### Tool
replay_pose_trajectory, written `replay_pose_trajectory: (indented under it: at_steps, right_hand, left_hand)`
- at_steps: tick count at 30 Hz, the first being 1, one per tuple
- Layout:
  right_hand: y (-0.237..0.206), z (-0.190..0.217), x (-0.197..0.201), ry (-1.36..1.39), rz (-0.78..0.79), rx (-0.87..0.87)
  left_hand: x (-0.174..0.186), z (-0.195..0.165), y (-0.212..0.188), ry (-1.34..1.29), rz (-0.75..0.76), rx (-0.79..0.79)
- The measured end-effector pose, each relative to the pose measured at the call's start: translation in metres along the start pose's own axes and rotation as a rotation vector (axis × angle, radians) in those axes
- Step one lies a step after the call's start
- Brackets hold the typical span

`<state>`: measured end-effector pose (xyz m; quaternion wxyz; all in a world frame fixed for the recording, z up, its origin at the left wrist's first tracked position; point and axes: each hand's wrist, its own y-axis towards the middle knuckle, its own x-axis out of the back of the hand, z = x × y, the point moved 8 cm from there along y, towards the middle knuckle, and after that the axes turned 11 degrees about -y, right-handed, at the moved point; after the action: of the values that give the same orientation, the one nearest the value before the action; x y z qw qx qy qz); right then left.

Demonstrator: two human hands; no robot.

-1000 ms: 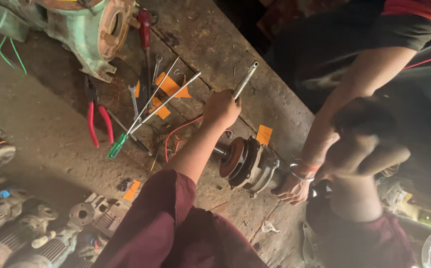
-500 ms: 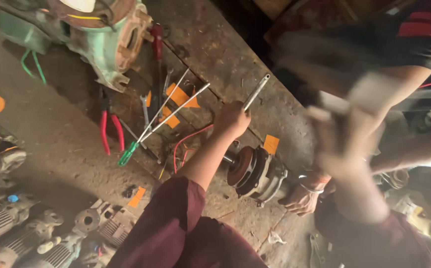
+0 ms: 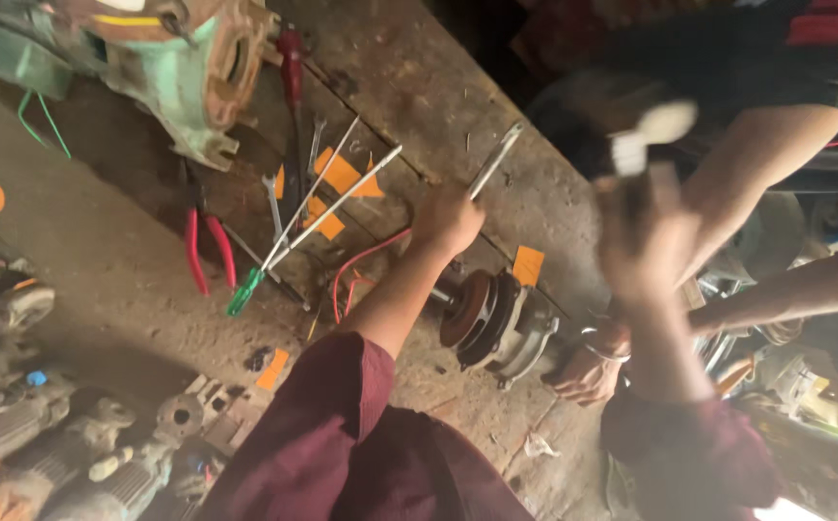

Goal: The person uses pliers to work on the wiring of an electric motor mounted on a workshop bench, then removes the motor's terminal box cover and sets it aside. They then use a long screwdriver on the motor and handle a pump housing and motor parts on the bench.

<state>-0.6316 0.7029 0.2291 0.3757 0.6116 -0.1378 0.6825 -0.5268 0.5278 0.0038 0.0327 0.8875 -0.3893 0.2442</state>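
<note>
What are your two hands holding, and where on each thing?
Left hand grips a metal rod at its lower end. Right hand is blurred, raising a hammer-like tool by its handle.

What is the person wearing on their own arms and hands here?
Both arms wear dark maroon sleeves ending near the elbows, leaving the forearms bare. The left hand is bare, with no glove or ring visible. The right hand is motion-blurred, so any jewellery on it cannot be told.

Red-handled pliers (image 3: 209,253), maroon sleeve (image 3: 327,415), perhaps rust-brown rotor (image 3: 467,309).
</note>
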Motion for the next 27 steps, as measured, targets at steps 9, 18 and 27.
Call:
replay_pose_trajectory:
  at_steps: [9, 18, 27]
  right_hand:
    - [-0.017, -0.017, -0.076, -0.470, 0.558, 0.032]
    - [-0.015, 0.000, 0.066, -0.020, -0.260, 0.264]
    - [-0.021, -0.017, -0.114, -0.370, 0.514, -0.094]
  left_hand:
    - [0.000, -0.012, -0.001, 0.119, 0.090, 0.058]
    - [0.003, -0.019, 0.005, 0.030, 0.080, 0.097]
    - [-0.005, 0.009, 0.009, -0.021, 0.050, 0.180]
